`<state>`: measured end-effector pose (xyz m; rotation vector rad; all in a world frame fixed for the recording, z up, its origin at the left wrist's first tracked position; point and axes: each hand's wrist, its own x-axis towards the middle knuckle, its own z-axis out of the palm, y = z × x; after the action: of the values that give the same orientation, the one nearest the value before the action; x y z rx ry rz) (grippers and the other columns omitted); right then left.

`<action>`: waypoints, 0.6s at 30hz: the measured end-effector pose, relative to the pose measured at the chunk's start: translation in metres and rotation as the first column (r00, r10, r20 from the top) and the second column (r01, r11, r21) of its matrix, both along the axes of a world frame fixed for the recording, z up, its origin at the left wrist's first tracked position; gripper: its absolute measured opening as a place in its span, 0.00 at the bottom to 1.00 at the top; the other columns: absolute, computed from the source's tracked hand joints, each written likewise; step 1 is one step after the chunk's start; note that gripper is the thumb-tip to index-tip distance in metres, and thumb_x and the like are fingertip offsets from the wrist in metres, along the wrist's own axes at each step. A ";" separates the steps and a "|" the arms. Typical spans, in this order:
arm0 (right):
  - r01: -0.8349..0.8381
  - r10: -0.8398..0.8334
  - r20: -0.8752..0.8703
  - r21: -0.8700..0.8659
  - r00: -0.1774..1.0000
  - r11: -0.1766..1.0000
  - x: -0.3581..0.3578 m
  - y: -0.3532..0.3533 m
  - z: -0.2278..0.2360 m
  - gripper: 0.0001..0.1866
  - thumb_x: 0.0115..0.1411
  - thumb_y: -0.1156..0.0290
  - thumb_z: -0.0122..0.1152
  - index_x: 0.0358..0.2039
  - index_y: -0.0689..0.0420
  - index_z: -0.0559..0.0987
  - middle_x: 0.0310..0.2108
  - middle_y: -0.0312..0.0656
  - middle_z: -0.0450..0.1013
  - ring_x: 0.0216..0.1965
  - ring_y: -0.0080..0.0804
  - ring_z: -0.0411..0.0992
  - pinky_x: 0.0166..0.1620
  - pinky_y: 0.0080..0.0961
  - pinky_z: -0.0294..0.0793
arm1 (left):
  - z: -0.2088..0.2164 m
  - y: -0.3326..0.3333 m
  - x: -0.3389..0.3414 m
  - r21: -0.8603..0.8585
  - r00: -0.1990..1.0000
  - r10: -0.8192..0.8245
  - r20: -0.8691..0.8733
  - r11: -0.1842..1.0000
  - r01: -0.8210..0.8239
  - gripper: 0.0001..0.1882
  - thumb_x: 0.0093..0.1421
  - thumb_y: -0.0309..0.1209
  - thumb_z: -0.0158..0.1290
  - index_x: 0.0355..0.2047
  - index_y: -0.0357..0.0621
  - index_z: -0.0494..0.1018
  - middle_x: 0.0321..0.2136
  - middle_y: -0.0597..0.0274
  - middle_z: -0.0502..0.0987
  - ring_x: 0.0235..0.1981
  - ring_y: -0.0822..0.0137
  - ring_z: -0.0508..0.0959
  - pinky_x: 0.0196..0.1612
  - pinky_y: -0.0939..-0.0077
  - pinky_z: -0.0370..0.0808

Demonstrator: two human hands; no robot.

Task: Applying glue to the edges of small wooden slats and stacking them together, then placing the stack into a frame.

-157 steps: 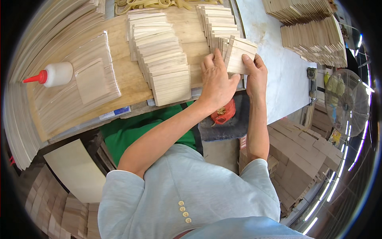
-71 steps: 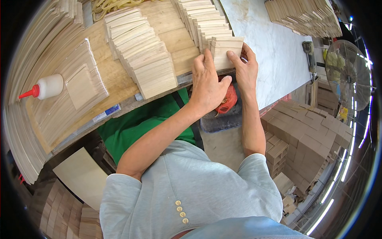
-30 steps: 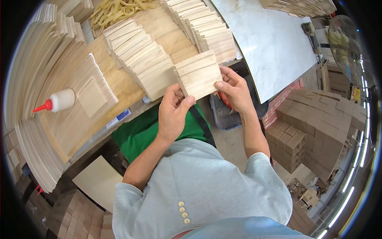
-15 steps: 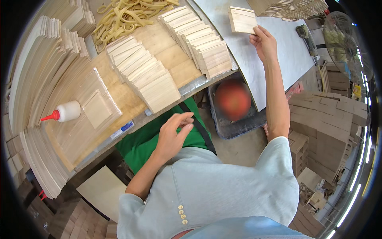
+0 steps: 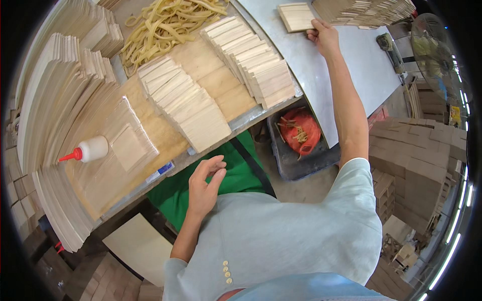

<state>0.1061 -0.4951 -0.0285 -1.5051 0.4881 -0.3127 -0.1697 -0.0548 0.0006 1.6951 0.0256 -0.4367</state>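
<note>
Pale wood made up the small piece point(image 5: 296, 17) at the tips of the right grip point(image 5: 325, 39). That grip was pinched shut on the near right corner of the piece, with the thumb on top and the fingers curled by the edge. The piece was just left of the right grip and over the grey tabletop point(image 5: 369, 75). I could not tell if it touched down. A big stack point(image 5: 369, 11) of wood was just past the right grip, to its right. A fan point(image 5: 436, 47) was farther off to the right.

The left grip point(image 5: 202, 188) had nothing in it. Its fingers were a bit bent, with a gap to the thumb, and it was over the green cloth point(image 5: 218, 163). Up past the left grip were the near row point(image 5: 187, 103) and the far row point(image 5: 253, 62) of wood bits, both leaning. Yellow bands point(image 5: 168, 30) lay in a heap beyond the near row. Well left of the left grip, a white bottle point(image 5: 94, 149) with a red tip lay on its side. Right of the left grip, a red bag point(image 5: 304, 131) sat in a dark tray point(image 5: 296, 170).
</note>
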 end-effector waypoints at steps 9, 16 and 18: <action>-0.314 0.286 0.140 0.254 0.948 0.915 -0.139 0.125 0.043 0.17 0.62 0.75 0.56 0.50 0.69 0.71 0.36 0.44 0.76 0.33 0.31 0.76 0.35 0.25 0.77 | 0.004 0.009 0.005 0.251 0.886 -0.127 0.447 0.968 0.013 0.17 0.53 0.17 0.58 0.45 0.37 0.74 0.37 0.55 0.76 0.35 0.64 0.77 0.39 0.74 0.75; -0.297 0.358 -0.072 0.422 0.931 0.857 -0.236 0.215 0.007 0.14 0.61 0.78 0.56 0.48 0.66 0.73 0.35 0.42 0.76 0.29 0.29 0.76 0.34 0.23 0.77 | 0.016 0.019 0.018 0.311 0.775 -0.118 0.621 0.944 -0.106 0.18 0.51 0.17 0.60 0.44 0.38 0.75 0.39 0.55 0.75 0.39 0.59 0.75 0.42 0.71 0.73; -0.269 0.325 -0.062 0.428 0.944 0.863 -0.240 0.212 0.004 0.16 0.61 0.76 0.59 0.48 0.67 0.73 0.32 0.41 0.76 0.29 0.27 0.76 0.32 0.19 0.75 | 0.013 0.023 0.017 0.344 0.771 -0.137 0.622 0.932 -0.112 0.18 0.51 0.17 0.60 0.44 0.38 0.75 0.39 0.55 0.75 0.40 0.59 0.75 0.42 0.70 0.73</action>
<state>-0.1335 -0.2831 -0.0246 -1.1618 0.3875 0.1338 -0.1527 -0.0315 0.0136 2.1408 -0.4343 0.1786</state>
